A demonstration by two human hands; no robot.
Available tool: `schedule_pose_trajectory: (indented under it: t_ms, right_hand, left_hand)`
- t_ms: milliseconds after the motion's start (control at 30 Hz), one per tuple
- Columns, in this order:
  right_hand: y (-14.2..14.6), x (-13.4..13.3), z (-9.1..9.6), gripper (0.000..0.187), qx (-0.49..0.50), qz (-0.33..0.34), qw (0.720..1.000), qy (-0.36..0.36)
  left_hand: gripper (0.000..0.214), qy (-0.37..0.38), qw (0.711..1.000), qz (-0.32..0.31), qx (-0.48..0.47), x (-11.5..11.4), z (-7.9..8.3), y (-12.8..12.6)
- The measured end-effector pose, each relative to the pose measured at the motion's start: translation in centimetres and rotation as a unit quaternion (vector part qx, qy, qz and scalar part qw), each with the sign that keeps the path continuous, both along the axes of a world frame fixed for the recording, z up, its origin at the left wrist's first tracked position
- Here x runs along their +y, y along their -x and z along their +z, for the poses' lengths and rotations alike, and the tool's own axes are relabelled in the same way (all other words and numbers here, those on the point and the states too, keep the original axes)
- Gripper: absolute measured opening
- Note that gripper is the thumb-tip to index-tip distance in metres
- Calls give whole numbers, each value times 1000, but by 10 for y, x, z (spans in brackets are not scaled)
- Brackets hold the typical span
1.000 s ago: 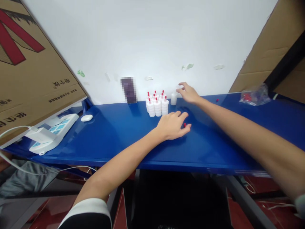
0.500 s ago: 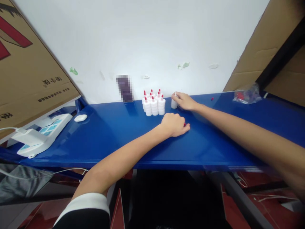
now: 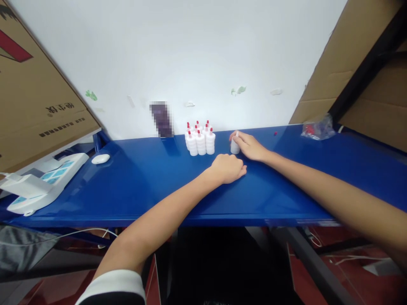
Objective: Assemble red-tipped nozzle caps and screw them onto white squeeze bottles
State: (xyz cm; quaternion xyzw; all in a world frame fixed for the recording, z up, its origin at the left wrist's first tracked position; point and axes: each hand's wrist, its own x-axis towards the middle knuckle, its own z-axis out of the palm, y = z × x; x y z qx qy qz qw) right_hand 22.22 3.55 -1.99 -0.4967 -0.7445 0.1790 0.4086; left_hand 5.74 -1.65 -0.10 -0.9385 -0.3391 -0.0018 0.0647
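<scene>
My right hand [image 3: 249, 145] grips a small white squeeze bottle [image 3: 235, 147], fingers around its upper part. The bottle stands upright and its pale pointed nozzle shows without a red cap. Nearer to me, my left hand [image 3: 227, 168] is a closed fist just above the blue table. A red cap showed at its thumb a moment ago; the fingers now hide it. Left of both hands, several white bottles [image 3: 201, 146] with red-tipped nozzles stand upright in a tight group.
A loose red cap [image 3: 275, 134] lies to the right on the blue table [image 3: 152, 182]. Farther right is a clear plastic bag [image 3: 318, 128] with red pieces. A phone-like dark object [image 3: 162, 120] leans on the wall. A white case [image 3: 101, 159] and power strip [image 3: 52, 180] sit left.
My right hand has brought the uncapped bottle slightly nearer to me. My left fist has turned, so the red cap at its thumb no longer shows. The whole view has shifted a little.
</scene>
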Motion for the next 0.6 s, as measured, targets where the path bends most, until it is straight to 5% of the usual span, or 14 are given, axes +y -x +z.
schedule_pose_trajectory:
  t_ms: [167, 300, 467, 600]
  right_hand:
    - [12, -2, 1, 16, 224, 49, 967, 108]
    - [18, -7, 0, 10, 314, 56, 939, 127]
    - [19, -13, 2, 19, 342, -6, 939, 46]
    - [19, -22, 2, 29, 349, -10, 936, -51]
  left_hand:
    - [50, 7, 1000, -21, 7, 2, 2, 3]
    - [48, 33, 997, -63, 0, 2, 5, 15]
    - [46, 59, 989, -112, -73, 14, 4, 32]
    - [47, 43, 981, -60, -180, 32, -3, 37]
